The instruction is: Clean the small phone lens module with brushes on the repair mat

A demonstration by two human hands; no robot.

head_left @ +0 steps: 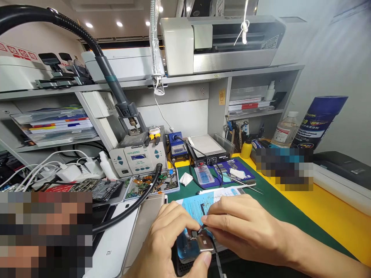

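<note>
At the front edge of the bench, my left hand (171,235) grips a small, shiny, square metal part (205,244) between thumb and fingers. A small connector sits at the part's upper left, and a dark strip (218,259) hangs down beside it. My right hand (240,224) comes in from the right, its thumb and fingers pinched on a thin black flex cable (202,209) just above the part. The cable's tip sticks up past the fingers. Underneath both hands lies a light-blue printed sheet (189,206), and a transparent blue block or case (185,247) shows between them.
A hot-air rework station (139,156) stands behind, its black hose (130,210) arching across the left side. A tray of circuit boards (171,185), a white phone (111,239), tweezers (243,181) and a heating plate (207,146) surround the green mat (285,227). Two areas are pixelated.
</note>
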